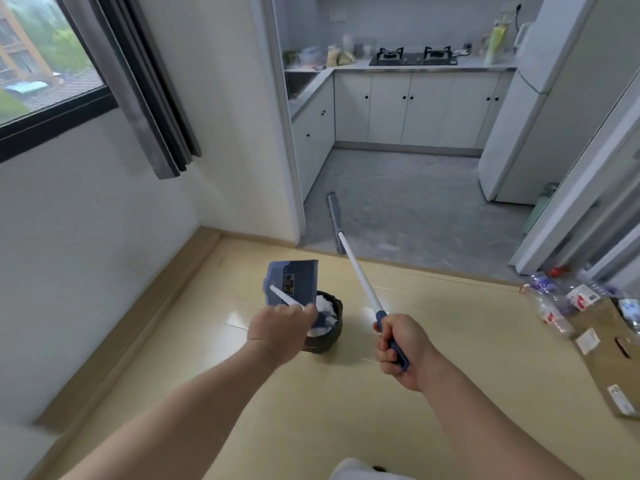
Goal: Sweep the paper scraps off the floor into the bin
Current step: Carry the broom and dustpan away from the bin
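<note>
My left hand (280,327) grips the white handle of a blue dustpan (292,282), which is tipped up over a small black bin (329,336) on the yellow floor. White paper scraps (325,306) fill the bin's top. My right hand (401,348) is closed around the blue grip of a broom handle (360,275). The white pole runs away from me to the broom head (335,220), which rests on the grey kitchen floor at the doorway.
A flattened cardboard box (609,348) and plastic bottles (550,299) lie on the floor at the right. A wall with a window and curtain stands at the left. The kitchen, with cabinets (408,109) and a fridge (512,126), lies beyond the doorway.
</note>
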